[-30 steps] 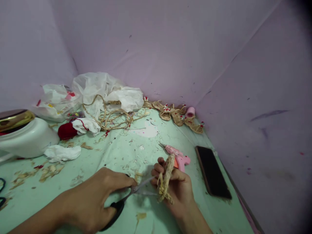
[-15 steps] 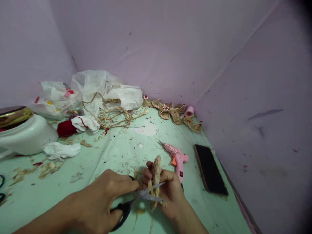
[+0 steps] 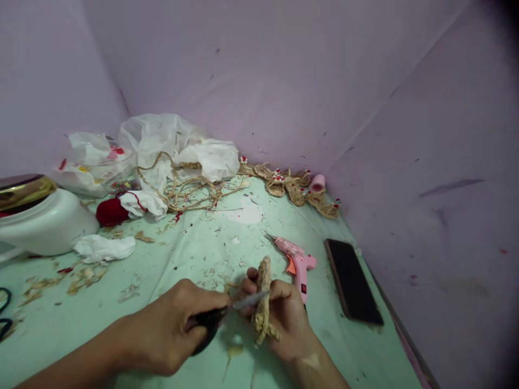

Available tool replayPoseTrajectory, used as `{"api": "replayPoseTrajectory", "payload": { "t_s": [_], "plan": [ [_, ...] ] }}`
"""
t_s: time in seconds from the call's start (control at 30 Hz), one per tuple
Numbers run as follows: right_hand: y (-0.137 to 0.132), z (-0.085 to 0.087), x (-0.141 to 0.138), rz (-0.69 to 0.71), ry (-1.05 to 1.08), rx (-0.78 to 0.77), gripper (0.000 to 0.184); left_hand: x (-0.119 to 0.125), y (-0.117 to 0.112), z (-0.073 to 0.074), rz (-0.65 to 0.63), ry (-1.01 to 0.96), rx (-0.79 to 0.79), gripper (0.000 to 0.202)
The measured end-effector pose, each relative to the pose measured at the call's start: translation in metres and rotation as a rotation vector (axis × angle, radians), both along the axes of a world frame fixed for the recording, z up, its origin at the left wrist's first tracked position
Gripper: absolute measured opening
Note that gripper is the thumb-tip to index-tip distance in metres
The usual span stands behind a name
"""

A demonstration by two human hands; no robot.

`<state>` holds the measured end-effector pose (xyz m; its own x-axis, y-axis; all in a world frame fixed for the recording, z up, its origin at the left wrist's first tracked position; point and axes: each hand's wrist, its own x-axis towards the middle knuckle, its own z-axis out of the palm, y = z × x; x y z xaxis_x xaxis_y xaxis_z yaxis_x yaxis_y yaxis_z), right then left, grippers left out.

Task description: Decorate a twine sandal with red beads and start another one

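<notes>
My left hand [image 3: 172,324] is closed around the black handles of a pair of scissors [image 3: 208,327]. The blades are together and cross in front of a braided straw-coloured fibre piece [image 3: 263,297]. That piece stands roughly upright in my right hand [image 3: 286,319], pinched between thumb and fingers, with a frayed stub at its lower end. A pale patch, perhaps a fibre scrap, shows on my right wrist. Just beyond my right hand lies a pink glue gun [image 3: 298,262] with an orange trigger. A thin fibre scrap [image 3: 233,352] rests on the green table below the blades.
To the right lies a dark phone [image 3: 353,282]. Small woven pieces with red and white beads [image 3: 295,192] line the back edge by a pink roll [image 3: 317,183]. Braided cord [image 3: 190,192], plastic bags [image 3: 158,135], red yarn [image 3: 111,212] and a white pot [image 3: 48,227] occupy the left.
The scissor blades, spread around the braided piece before, have come together. A loose strip at the blades is no longer visible there, and a pale patch now shows on my right wrist.
</notes>
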<state>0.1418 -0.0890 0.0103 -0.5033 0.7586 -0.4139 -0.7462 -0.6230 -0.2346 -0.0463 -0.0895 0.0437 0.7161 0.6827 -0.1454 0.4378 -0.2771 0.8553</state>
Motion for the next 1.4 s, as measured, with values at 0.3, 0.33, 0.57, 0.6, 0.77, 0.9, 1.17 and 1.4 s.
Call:
{"api": "replayPoseTrajectory", "payload": {
  "t_s": [0.3,0.33,0.57,0.6,0.77,0.9,1.17,1.4],
  "plan": [
    [-0.007,0.008,-0.002,-0.211,-0.099,0.313,0.015,0.02,-0.001,-0.018,0.605,-0.368,-0.583,0.043],
    [-0.008,0.009,-0.003,-0.192,-0.106,0.335,0.016,0.02,-0.001,-0.018,0.639,-0.404,-0.586,0.043],
    [-0.012,0.005,-0.008,-0.126,-0.198,0.403,0.017,0.016,0.002,-0.015,0.716,-0.557,-0.74,0.041],
    [-0.011,0.002,-0.008,-0.126,-0.243,0.423,0.018,0.016,0.003,-0.015,0.733,-0.565,-0.791,0.039],
    [-0.007,-0.009,0.003,-0.243,-0.902,0.796,0.049,0.014,0.01,-0.01,0.945,-0.56,-1.008,0.033],
    [-0.006,0.004,0.012,-0.364,-1.659,1.549,0.045,0.011,0.014,-0.009,1.013,-0.56,-0.984,0.031],
    [-0.006,0.01,0.008,-0.267,-1.594,1.539,0.013,0.009,0.009,-0.006,0.687,-0.378,-0.718,0.03],
    [0.0,0.015,0.023,-0.223,-1.529,1.51,0.013,-0.019,0.011,0.023,0.238,0.074,-0.038,0.009]
  ]
}}
